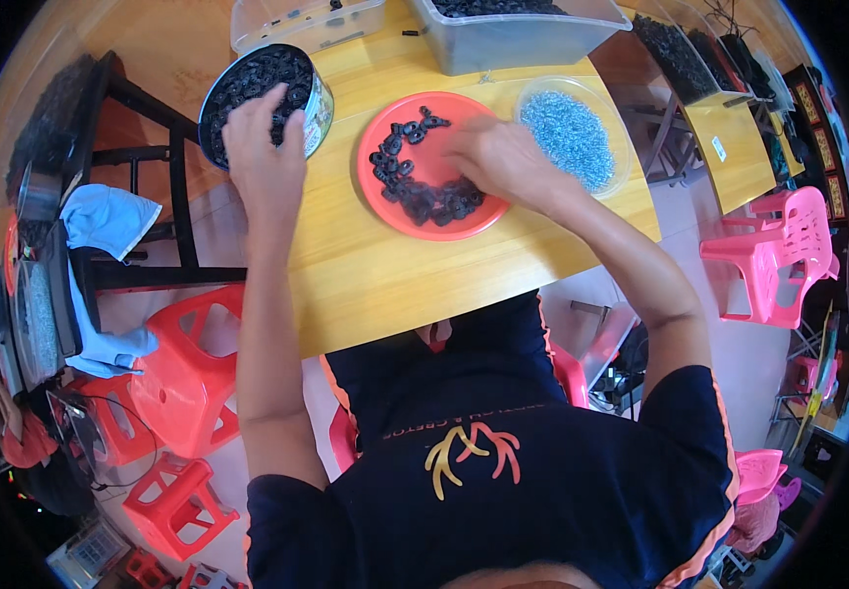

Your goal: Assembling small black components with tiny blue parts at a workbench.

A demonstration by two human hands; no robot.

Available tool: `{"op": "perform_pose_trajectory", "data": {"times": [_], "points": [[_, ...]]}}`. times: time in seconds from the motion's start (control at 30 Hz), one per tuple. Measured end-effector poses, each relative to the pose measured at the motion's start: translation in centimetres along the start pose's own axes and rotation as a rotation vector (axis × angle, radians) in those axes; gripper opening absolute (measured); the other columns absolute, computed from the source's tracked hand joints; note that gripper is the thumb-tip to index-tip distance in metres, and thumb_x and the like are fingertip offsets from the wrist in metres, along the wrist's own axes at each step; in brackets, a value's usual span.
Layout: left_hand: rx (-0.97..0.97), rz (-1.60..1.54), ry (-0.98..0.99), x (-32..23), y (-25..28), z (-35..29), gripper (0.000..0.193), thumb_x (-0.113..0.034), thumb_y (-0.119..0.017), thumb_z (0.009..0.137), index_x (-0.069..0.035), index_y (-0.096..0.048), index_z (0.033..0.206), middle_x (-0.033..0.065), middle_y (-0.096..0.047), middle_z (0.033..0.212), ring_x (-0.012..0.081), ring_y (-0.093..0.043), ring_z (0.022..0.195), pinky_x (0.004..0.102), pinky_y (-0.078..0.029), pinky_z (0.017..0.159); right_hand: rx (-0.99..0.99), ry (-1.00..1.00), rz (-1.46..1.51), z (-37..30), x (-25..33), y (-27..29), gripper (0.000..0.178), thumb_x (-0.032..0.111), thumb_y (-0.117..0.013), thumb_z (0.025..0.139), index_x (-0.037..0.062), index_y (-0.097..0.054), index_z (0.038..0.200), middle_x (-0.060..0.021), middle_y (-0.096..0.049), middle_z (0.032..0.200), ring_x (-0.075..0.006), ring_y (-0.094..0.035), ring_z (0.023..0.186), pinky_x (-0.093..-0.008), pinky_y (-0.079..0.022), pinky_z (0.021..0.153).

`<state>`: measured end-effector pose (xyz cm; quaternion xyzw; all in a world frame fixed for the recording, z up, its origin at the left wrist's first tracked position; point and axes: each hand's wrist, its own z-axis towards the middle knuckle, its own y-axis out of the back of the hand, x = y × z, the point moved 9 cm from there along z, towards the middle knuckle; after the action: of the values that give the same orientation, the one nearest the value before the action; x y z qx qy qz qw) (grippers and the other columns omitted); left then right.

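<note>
A round tin (318,116) full of small black plastic parts (265,80) stands at the table's left edge. My left hand (265,133) hovers at its near rim, fingers apart, with nothing visible in them. On a red plate (426,162) more black parts (393,162) lie in a curved band along the left and near sides. Over the plate's right side is my right hand (503,157); its fingertips are blurred and point down at the parts, so I cannot tell whether they hold one. Just right of that hand sits a clear round tub (621,157) of small shiny bluish metal pieces (570,139).
A clear plastic bin (523,44) with black parts stands at the back of the wooden table (395,299), beside a second clear box (312,29). Red stools (184,368) are on the floor at left, a pink chair (778,255) at right. Blue cloth (110,221) hangs at left.
</note>
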<state>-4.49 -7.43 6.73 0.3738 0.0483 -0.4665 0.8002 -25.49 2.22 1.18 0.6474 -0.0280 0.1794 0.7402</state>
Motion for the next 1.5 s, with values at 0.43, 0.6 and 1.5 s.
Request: {"op": "perform_pose_trajectory", "data": {"times": [0.43, 0.6, 1.5], "points": [[0.298, -0.418, 0.389, -3.8, -3.4, -6.6, 0.027, -0.005, -0.065, 0.084, -0.003, -0.064, 0.111, 0.0066, -0.060, 0.091, 0.0151, -0.057, 0.076, 0.0274, -0.046, 0.064, -0.028, 0.106, 0.181, 2.3, 1.5, -3.3, 0.019, 0.018, -0.066, 0.079, 0.0055, -0.067, 0.094, -0.0129, -0.063, 0.089, -0.0308, -0.062, 0.085, -0.0425, -0.050, 0.072], [0.313, -0.631, 0.425, -4.9, -5.5, -8.6, 0.025, -0.003, -0.065, 0.084, -0.001, -0.064, 0.108, 0.0075, -0.063, 0.088, 0.0136, -0.062, 0.074, 0.0251, -0.049, 0.066, -0.055, -0.049, 0.681, 0.2, 0.7, -1.1, 0.019, 0.019, -0.064, 0.086, 0.0036, -0.065, 0.097, -0.0073, -0.063, 0.080, -0.0167, -0.060, 0.074, -0.0317, -0.048, 0.067], [0.578, -0.330, 0.326, -9.3, -6.9, -8.8, 0.017, -0.007, -0.063, 0.085, -0.001, -0.059, 0.100, 0.0198, -0.065, 0.085, 0.0318, -0.066, 0.079, 0.0385, -0.050, 0.070, -0.458, -0.375, 0.020, -8.4, -9.4, 7.8, 0.014, 0.019, -0.065, 0.080, 0.0096, -0.069, 0.089, -0.0131, -0.065, 0.087, -0.0311, -0.065, 0.081, -0.0419, -0.052, 0.071]]}}
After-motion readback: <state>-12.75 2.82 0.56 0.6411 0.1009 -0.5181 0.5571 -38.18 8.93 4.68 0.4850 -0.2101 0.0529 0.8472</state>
